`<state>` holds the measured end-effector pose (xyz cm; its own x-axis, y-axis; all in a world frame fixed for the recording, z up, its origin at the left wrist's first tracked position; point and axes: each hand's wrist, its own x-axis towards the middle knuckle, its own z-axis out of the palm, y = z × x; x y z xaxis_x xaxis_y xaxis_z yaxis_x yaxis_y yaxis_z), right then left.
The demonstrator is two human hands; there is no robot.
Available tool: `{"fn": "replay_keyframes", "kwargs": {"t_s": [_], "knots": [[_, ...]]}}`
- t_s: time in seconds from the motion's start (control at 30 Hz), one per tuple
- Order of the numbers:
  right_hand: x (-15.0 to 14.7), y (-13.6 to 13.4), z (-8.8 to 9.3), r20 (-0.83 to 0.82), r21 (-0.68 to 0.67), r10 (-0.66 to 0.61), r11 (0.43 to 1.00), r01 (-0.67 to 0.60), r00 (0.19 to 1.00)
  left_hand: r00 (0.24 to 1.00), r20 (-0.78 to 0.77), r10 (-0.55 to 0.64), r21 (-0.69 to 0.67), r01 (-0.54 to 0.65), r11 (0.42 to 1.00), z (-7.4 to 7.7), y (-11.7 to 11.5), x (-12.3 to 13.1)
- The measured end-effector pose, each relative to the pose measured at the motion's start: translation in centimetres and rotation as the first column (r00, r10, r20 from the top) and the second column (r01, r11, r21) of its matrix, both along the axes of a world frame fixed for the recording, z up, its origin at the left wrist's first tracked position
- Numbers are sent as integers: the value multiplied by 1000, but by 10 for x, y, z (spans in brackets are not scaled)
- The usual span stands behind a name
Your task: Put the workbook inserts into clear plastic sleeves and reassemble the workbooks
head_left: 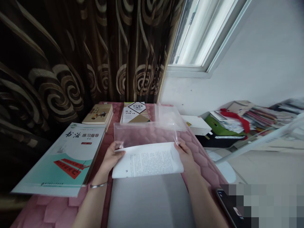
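Observation:
My left hand (113,157) grips the left edge of a printed white page (149,161), thumb on top. At the page's right edge my right hand (184,153) is closed on it too. A clear plastic book cover (144,133) stretches beyond the page's far edge, between both hands, and its sides run down to my fingers. Whether the page is a loose sheet or part of a booklet I cannot tell. Under my forearms lies a smooth flat grey object (149,199), its near end cut off by the frame.
On the pink quilted cloth (54,209) lie a calligraphy workbook (64,158), a stack of tan books (98,114), another workbook (135,112) and clear plastic sheets (168,115). A white box (197,124) and piled papers (261,117) stand right. A dark phone-like device (229,205) lies lower right.

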<state>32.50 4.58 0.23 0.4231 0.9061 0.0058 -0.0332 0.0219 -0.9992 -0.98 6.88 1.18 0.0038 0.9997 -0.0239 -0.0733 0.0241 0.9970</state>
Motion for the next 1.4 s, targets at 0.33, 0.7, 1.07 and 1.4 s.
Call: {"fn": "replay_keyframes", "kwargs": {"t_s": [0.33, 0.7, 1.07, 1.4], "knots": [[-1, -3, 4, 34, 15, 4, 1000, -5, 999, 989, -104, 108, 99, -98, 990, -4, 1, -2], [1, -2, -3, 93, 58, -23, 998, 17, 995, 977, -80, 198, 157, -184, 970, 7, 2, 5], [1, -1, 5, 157, 61, -22, 998, 12, 987, 987, -22, 157, 20, -156, 987, 15, -3, 0], [0, -1, 9, 165, 60, -32, 998, 23, 986, 985, -21, 174, 26, -173, 984, 6, 1, 4]]}}
